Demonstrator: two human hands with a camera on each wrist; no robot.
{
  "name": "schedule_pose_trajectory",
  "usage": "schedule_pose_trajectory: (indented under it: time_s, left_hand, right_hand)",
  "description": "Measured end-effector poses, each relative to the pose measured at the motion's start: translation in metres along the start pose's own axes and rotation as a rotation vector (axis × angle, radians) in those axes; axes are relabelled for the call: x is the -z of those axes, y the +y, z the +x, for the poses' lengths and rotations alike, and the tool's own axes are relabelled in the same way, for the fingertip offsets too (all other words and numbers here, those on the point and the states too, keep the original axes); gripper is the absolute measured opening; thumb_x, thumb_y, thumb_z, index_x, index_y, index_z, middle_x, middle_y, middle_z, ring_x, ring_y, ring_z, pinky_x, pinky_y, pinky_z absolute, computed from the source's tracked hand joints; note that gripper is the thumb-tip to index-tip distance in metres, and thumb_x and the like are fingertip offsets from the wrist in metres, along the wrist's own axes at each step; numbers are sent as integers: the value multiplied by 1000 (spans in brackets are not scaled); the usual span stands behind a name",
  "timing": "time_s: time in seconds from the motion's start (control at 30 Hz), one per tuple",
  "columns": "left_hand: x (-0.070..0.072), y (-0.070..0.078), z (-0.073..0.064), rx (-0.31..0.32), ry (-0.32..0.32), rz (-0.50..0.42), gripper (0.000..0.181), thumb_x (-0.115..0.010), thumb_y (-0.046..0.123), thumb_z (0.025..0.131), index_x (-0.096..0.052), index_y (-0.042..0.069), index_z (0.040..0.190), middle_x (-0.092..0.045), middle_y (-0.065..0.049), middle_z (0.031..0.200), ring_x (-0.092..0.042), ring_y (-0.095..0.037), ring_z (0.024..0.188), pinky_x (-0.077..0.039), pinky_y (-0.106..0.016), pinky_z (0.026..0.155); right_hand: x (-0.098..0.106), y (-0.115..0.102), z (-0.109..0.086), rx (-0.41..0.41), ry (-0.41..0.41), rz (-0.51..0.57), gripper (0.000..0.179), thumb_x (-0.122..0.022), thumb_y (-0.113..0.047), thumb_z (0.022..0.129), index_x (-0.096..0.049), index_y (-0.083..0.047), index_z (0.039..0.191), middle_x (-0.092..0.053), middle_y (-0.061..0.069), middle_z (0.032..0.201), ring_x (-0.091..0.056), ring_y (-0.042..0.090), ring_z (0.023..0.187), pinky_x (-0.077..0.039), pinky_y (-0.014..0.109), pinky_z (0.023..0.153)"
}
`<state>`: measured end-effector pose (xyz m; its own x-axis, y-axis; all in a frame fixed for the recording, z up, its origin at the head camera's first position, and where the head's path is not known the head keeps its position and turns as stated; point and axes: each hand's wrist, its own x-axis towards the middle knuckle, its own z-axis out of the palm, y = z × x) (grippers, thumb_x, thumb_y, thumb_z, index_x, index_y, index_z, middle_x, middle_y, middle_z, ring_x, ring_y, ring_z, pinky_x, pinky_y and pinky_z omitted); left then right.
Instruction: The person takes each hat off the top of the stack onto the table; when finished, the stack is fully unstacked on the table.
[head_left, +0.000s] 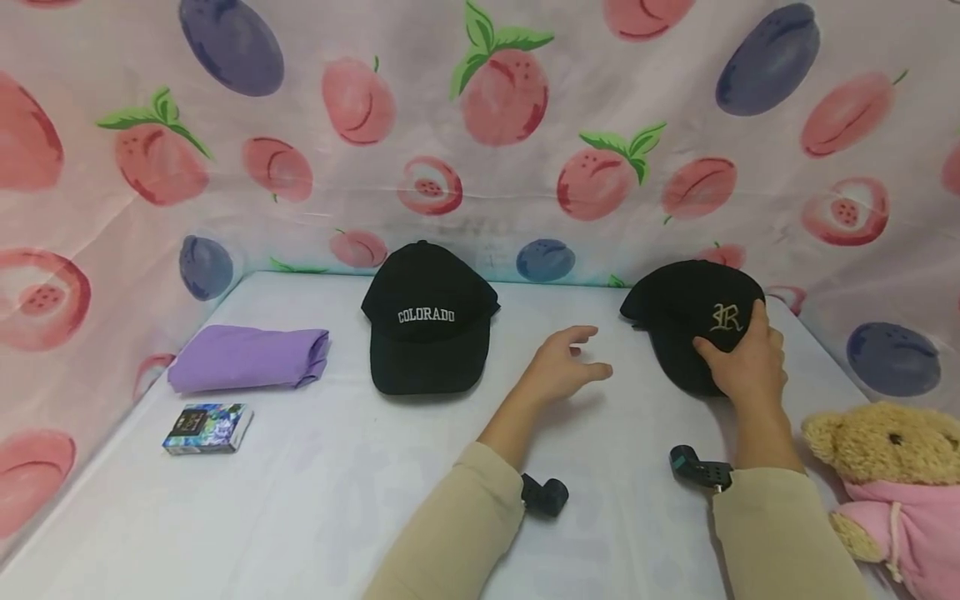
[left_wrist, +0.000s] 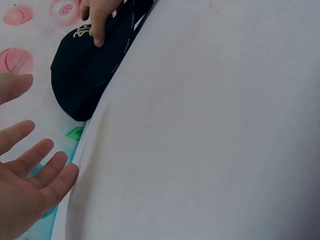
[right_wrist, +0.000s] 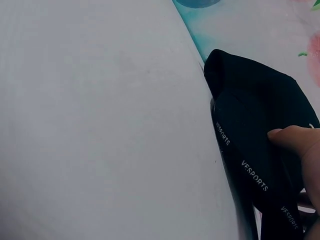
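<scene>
At the table's right rear is a black baseball cap (head_left: 675, 308) with a gold letter R on its front. My right hand (head_left: 750, 354) grips its right side, the thumb on the front just above the brim. White VESPORTS lettering runs along an edge of this cap (right_wrist: 250, 130) in the right wrist view. Over the table between the two caps, my left hand (head_left: 562, 367) holds nothing, its fingers spread and apart in the left wrist view. Left of that hand stands a second black cap (head_left: 427, 333) marked COLORADO, brim toward me.
A folded purple cloth (head_left: 247, 358) lies at the left on the white tabletop (head_left: 300, 517), with a small patterned box (head_left: 208, 428) in front of it. A teddy bear (head_left: 892, 450) in pink clothing sits at the right edge. Fruit-printed fabric (head_left: 487, 183) hangs behind.
</scene>
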<state>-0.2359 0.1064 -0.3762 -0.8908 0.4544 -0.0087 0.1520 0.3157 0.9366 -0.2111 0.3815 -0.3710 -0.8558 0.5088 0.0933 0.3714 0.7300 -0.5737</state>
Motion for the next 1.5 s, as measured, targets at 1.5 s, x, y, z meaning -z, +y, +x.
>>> schedule_pose_trajectory:
  time_s: [1.5]
  left_hand:
    - [40,-9,-34,17,35,-84,59,-75,23,92,-58,19,148,-56,-8,153,-52,-27,141,-49,-45,110]
  right_hand:
    - [5,22,18,-86,67,-27,94,-54,-48,100,1,-12,167,-7,35,166,-21,64,145,-23,77,112]
